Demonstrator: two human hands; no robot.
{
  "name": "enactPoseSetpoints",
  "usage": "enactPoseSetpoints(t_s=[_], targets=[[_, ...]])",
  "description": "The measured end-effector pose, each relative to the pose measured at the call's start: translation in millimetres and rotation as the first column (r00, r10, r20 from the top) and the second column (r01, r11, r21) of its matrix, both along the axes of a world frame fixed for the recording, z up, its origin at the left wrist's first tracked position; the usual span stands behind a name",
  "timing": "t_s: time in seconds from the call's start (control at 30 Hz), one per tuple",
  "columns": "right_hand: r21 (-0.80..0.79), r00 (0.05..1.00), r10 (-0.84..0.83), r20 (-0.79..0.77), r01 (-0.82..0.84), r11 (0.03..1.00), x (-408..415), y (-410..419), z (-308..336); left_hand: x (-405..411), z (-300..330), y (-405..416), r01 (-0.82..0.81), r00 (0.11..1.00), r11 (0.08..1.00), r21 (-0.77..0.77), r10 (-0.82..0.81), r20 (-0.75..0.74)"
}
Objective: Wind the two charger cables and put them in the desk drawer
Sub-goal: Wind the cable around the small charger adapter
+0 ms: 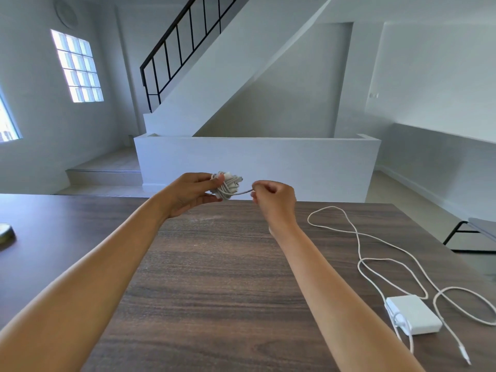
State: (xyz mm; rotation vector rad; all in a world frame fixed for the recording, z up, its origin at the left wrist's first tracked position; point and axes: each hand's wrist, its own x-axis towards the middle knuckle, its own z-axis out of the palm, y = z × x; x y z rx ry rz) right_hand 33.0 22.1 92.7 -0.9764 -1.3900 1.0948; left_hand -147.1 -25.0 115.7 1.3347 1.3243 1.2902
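Note:
My left hand (189, 193) holds a wound white charger bundle (228, 185) above the far part of the dark wooden desk (214, 277). Cable turns wrap around the small adapter inside the bundle. My right hand (272, 198) pinches the short free end of that same cable, stretched taut just right of the bundle. A second white charger brick (414, 314) lies flat near the desk's right front, its long white cable (359, 237) spread in loose loops across the desk. Its plug end (465, 357) rests near the front edge. No drawer is in view.
A dark round object (5, 233) sits at the desk's left edge. A grey bench with black legs (480, 229) stands beyond the right side. Behind the desk are a low white wall (255, 162) and a staircase.

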Motion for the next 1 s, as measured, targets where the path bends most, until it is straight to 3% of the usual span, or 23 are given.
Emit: enactPoseSetpoints(t_s=[0.07, 0.1, 0.2, 0.3, 0.43, 0.6, 0.83, 1.0], targets=[[-0.247, 0.924, 0.011, -0.382, -0.113, 0.962, -5.0, 0.7, 6.4, 3.2, -2.7, 0.2, 0.003, 0.997, 1.0, 0.018, -0.001, -0.073], [-0.297, 0.866, -0.017, -0.501, -0.153, 0.943, -7.0, 1.2, 9.9, 4.1, -5.0, 1.0, -0.012, 0.994, 0.999, 0.03, 0.015, -0.108], [-0.326, 0.776, -0.078, -0.626, -0.169, 0.93, -9.4, 2.7, 13.3, 5.3, -11.1, 4.5, -0.088, 0.979, 0.993, 0.085, 0.102, -0.175], [-0.275, 0.849, -0.037, -0.527, -0.129, 0.953, -7.8, 0.4, 8.9, 4.9, -13.8, 5.4, -0.128, 0.965, 0.981, 0.146, 0.157, -0.209], [-0.128, 0.982, 0.007, -0.187, -0.031, 0.991, -5.3, 0.3, -3.8, 4.6, -14.6, 7.1, -0.15, 0.959, 0.963, 0.223, 0.197, -0.203], [0.026, 0.997, 0.006, 0.08, -0.008, 1.0, -2.2, -2.3, -11.2, 6.7, -13.9, 7.7, -0.139, 0.961, 0.956, 0.258, 0.192, -0.196], [0.159, 0.986, -0.011, 0.169, -0.016, 0.987, 0.0, 0.0, -12.4, 9.7, -14.1, 7.0, -0.09, 0.945, 0.967, 0.237, 0.158, -0.286], [0.023, 0.991, 0.126, 0.037, -0.127, 0.992, 2.8, 5.5, -7.2, 10.3, -12.6, 4.2, -0.073, 0.947, 0.964, 0.254, 0.146, -0.285]])
